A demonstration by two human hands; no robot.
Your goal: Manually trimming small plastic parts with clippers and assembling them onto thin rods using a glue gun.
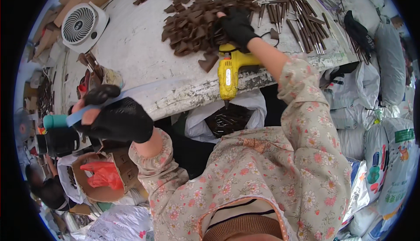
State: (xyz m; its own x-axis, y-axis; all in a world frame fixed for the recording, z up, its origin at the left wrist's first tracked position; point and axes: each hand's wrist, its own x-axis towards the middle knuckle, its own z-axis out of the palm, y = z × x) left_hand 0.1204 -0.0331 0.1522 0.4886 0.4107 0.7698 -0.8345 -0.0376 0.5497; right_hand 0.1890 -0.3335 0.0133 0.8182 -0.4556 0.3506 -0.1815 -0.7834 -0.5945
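Left hand [117,117] is grasping a translucent strip [140,87]; right hand [239,28], grip unclear, is resting by brown pieces [189,27], best taken singly.

The fingertips of the right grip [238,29] are lost among the brown pieces [188,29], so whether it pinches one cannot be told; the far end of that heap is cut off by the upper edge. The right wrist hides part of the yellow glue gun [228,77]. In the left grip [116,116], the curled fingers cover part of a translucent strip [80,117], whose far stretch blurs faintly over the bench [144,66]. The bench's near edge hides part of the white sack [199,125] below, its dark contents too small to separate. At far left, another person [50,190] is blurred.
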